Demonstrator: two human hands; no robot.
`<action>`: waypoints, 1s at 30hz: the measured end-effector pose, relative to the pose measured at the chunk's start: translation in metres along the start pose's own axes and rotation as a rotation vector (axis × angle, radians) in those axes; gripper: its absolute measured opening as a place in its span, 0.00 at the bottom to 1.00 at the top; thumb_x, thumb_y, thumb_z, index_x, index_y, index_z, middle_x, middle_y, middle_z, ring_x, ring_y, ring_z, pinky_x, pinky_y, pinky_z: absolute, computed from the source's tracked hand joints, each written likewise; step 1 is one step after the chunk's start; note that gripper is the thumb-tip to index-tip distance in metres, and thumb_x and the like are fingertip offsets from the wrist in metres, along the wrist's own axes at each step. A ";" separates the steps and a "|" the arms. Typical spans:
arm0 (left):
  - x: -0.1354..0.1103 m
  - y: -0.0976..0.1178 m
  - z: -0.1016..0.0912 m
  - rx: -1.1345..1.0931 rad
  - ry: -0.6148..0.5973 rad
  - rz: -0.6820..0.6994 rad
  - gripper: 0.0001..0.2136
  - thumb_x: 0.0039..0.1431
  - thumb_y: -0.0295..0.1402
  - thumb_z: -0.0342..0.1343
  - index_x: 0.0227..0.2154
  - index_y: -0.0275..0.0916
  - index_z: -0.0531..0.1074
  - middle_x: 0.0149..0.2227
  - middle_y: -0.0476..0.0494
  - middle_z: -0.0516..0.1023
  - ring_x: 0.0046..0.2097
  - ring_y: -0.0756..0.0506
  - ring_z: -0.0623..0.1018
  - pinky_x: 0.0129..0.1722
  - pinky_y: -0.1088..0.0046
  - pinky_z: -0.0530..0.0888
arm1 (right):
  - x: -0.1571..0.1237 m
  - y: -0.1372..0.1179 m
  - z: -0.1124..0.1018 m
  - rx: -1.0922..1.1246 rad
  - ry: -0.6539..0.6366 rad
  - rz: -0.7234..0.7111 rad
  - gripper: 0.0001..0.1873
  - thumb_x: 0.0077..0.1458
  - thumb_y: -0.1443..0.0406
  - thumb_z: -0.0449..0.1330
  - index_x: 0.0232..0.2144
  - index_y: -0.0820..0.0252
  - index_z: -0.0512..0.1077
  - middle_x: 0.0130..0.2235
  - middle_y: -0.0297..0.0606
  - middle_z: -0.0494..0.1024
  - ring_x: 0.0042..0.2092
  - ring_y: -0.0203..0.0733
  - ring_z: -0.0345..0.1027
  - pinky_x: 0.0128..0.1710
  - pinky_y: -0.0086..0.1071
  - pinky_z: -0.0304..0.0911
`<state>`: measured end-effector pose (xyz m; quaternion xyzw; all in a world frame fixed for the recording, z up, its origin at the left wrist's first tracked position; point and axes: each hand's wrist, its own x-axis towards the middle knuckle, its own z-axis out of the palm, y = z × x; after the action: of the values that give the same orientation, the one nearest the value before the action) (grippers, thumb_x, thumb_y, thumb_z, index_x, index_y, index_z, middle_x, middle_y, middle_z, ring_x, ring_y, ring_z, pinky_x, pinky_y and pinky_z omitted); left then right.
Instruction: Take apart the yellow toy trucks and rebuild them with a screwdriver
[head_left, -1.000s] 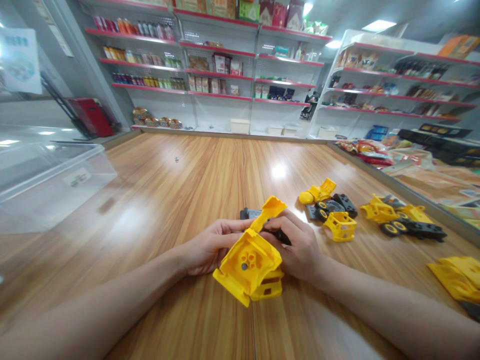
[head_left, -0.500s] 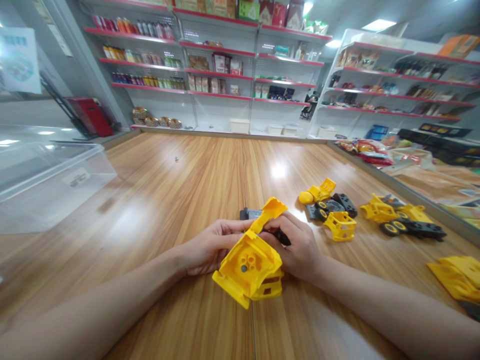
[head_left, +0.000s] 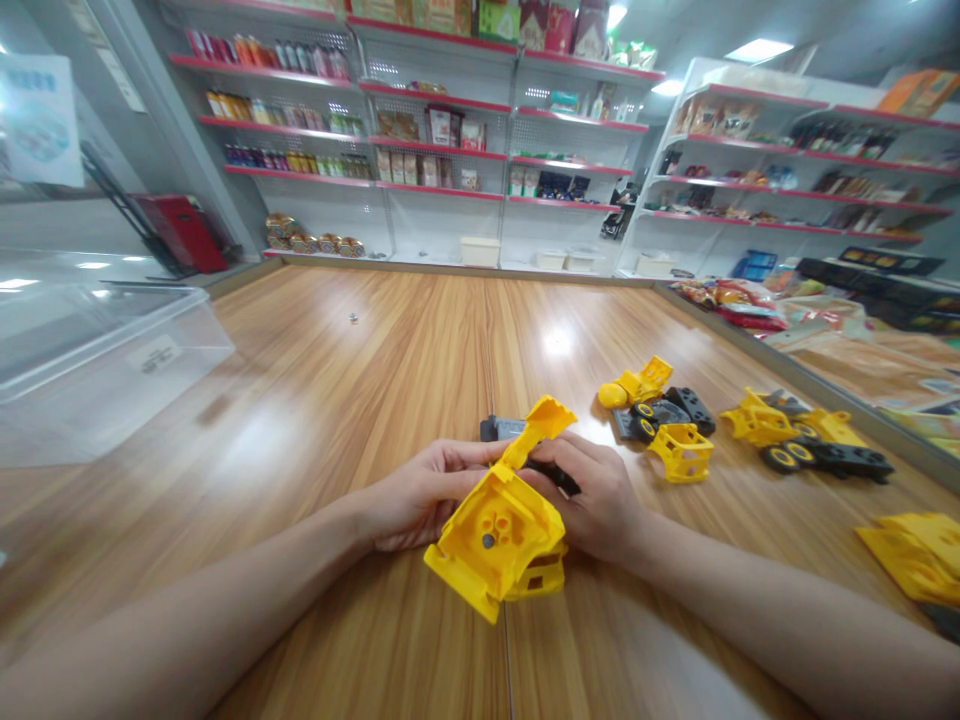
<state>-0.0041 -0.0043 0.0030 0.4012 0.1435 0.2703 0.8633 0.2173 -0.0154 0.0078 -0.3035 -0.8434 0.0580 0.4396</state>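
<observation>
Well before tabletop's (head_left: 405, 345) far edge, left hand (head_left: 427, 490) and right hand (head_left: 598, 492) clasp yellow toy (head_left: 510, 515); probably light, stiff; best held by body (head_left: 521, 550).

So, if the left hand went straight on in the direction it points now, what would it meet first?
Most likely the angular yellow plastic toy body that the left hand holds, then the right hand beyond it. Depth between the hands is hard to judge here.
</observation>
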 end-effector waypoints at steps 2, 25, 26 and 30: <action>0.000 0.000 -0.001 0.005 0.006 -0.010 0.24 0.65 0.23 0.50 0.64 0.38 0.60 0.48 0.33 0.79 0.43 0.47 0.82 0.42 0.75 0.77 | -0.001 -0.001 -0.002 0.010 -0.046 0.005 0.05 0.62 0.68 0.55 0.34 0.61 0.71 0.34 0.38 0.75 0.35 0.37 0.69 0.36 0.31 0.65; 0.001 0.000 0.002 -0.001 0.025 0.004 0.25 0.61 0.26 0.57 0.61 0.39 0.65 0.46 0.36 0.81 0.39 0.47 0.82 0.39 0.77 0.77 | -0.003 -0.001 -0.002 0.016 -0.015 0.021 0.04 0.61 0.68 0.57 0.39 0.59 0.71 0.36 0.39 0.76 0.37 0.40 0.70 0.37 0.33 0.66; 0.001 0.000 0.002 0.002 0.025 0.001 0.24 0.61 0.26 0.56 0.61 0.39 0.65 0.46 0.35 0.81 0.40 0.46 0.82 0.40 0.76 0.77 | -0.003 -0.001 -0.002 0.020 -0.028 0.013 0.05 0.61 0.68 0.56 0.38 0.59 0.71 0.36 0.40 0.76 0.37 0.40 0.70 0.37 0.34 0.66; 0.001 0.000 0.002 -0.003 0.030 0.005 0.24 0.62 0.26 0.56 0.61 0.38 0.65 0.45 0.35 0.81 0.40 0.46 0.82 0.40 0.76 0.77 | -0.003 -0.001 -0.002 0.014 -0.019 0.012 0.04 0.60 0.69 0.57 0.37 0.59 0.71 0.35 0.39 0.75 0.36 0.40 0.69 0.36 0.34 0.66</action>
<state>-0.0026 -0.0047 0.0039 0.3962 0.1551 0.2786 0.8610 0.2194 -0.0180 0.0069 -0.3049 -0.8452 0.0693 0.4334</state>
